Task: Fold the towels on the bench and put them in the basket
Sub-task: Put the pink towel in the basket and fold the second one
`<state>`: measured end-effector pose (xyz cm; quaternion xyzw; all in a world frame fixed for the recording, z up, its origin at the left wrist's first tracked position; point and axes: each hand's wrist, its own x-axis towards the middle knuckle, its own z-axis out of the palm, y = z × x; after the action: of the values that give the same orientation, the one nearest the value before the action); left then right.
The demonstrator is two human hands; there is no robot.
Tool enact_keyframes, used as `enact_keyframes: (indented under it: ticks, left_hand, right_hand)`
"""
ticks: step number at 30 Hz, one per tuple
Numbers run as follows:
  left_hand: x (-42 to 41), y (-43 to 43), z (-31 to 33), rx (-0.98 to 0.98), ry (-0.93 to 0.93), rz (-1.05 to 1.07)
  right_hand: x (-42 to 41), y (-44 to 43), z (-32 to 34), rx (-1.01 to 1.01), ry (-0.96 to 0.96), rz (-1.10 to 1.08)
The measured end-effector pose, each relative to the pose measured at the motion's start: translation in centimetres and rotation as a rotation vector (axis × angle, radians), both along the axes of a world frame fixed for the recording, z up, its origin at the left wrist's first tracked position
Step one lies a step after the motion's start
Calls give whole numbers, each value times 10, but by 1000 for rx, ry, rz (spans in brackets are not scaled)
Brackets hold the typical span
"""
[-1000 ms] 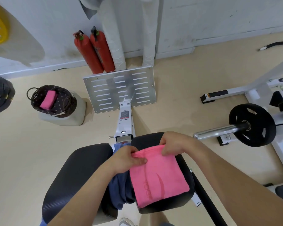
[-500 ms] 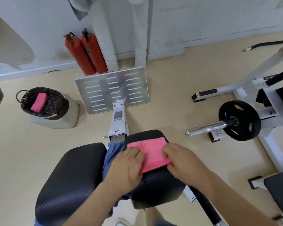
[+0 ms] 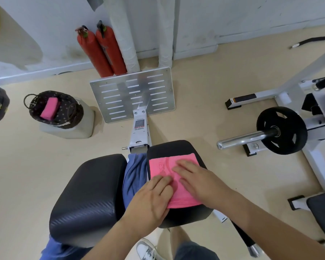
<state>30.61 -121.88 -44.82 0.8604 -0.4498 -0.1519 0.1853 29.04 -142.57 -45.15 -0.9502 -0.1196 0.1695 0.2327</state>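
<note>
A folded pink towel (image 3: 165, 166) lies on the right black pad of the bench (image 3: 176, 147). My left hand (image 3: 152, 196) lies flat on its near left part, fingers straight. My right hand (image 3: 197, 182) presses flat on its middle, fingers spread and pointing left. A blue towel (image 3: 134, 173) hangs crumpled in the gap between the two pads. The dark dotted basket (image 3: 68, 113) stands on a pale container on the floor at the left, with a folded pink towel (image 3: 50, 107) inside it.
The bench's left pad (image 3: 88, 194) is bare. A slotted metal footplate (image 3: 133, 94) and two red fire extinguishers (image 3: 101, 51) stand ahead by the wall. A barbell with a black weight plate (image 3: 281, 130) and a white rack frame lie on the right.
The pink towel went from spread long over the pad, held by its far edge, to a shorter folded shape. Both hands now lie flat on it.
</note>
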Motion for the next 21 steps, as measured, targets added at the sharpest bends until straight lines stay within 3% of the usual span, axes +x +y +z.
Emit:
enact_keyframes:
  ticks: [4, 10, 14, 21]
  left_hand:
    - [6, 1, 7, -57, 43, 55]
    - [42, -2, 19, 6, 344, 311]
    - [62, -11, 13, 86, 406, 372]
    - [75, -23, -2, 154, 504, 550]
  right_hand:
    - [-5, -1, 10, 14, -93, 44]
    - [-3, -19, 34, 166, 253, -18]
    - [14, -20, 29, 187, 178, -150]
    - [49, -18, 7, 70, 248, -287]
